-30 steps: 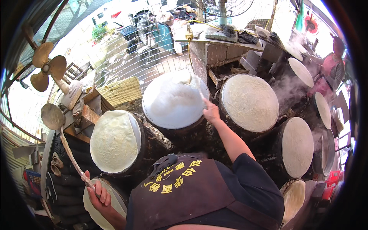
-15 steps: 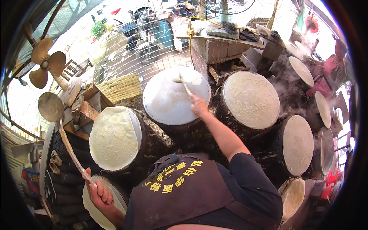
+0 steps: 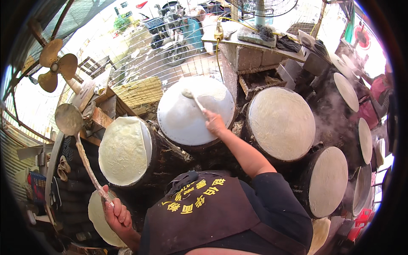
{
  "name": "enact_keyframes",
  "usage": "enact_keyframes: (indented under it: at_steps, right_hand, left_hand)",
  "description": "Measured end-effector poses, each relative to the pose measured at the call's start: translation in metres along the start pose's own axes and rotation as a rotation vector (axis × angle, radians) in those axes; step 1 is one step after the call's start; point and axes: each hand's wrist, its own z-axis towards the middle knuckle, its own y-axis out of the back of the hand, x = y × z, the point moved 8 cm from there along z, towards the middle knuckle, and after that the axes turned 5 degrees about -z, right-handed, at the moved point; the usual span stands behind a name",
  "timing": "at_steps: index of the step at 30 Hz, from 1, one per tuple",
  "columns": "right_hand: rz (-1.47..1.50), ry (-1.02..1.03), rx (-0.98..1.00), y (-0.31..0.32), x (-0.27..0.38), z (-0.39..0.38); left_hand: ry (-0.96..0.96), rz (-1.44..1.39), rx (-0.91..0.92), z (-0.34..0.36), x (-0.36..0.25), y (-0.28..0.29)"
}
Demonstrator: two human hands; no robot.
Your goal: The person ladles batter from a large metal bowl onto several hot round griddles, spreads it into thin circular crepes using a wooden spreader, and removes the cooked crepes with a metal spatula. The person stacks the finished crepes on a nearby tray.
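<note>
Head view, yellow-lettered apron (image 3: 199, 223), held ladle (image 3: 69, 119)

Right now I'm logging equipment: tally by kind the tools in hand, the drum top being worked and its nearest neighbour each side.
Ladle, left hand: 1
Short tool, right hand: 1
Drum tops (left, middle, right): 3
Total: 5

Black drums with round pale tops. Middle griddle (image 3: 180, 129): batter (image 3: 219, 92) spread across upper right; ladle (image 3: 187, 93) head at upper part, left of batter. Left griddle (image 3: 148, 135): thin dough sheet (image 3: 123, 154), off-centre, crescent of metal showing at right. Right drum (image 3: 260, 156): rough cream layer (image 3: 281, 123), nearly edge to edge. Back table (image 3: 294, 55): grey slab (image 3: 251, 37), dark bundle (image 3: 266, 32) on it, black cloth (image 3: 289, 44) beside.
</note>
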Motion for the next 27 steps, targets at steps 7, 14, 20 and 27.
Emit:
enact_keyframes:
  at_steps: [7, 14, 20, 27]
  right_hand:
    - [-0.027, -0.007, -0.217, 0.080, -0.062, 0.037]
    - [-0.091, 0.182, 0.063, -0.006, 0.003, 0.022]
    - [0.007, 0.024, -0.075, 0.076, -0.069, 0.071]
    - [-0.164, 0.143, 0.347, 0.000, 0.003, 0.036]
  left_hand:
    - [-0.069, 0.007, -0.107, -0.018, 0.007, -0.004]
    - [-0.016, -0.017, -0.140, -0.015, 0.031, -0.025]
    - [-0.065, 0.069, -0.122, -0.026, 0.028, -0.021]
    - [0.019, 0.012, -0.150, -0.025, 0.040, -0.020]
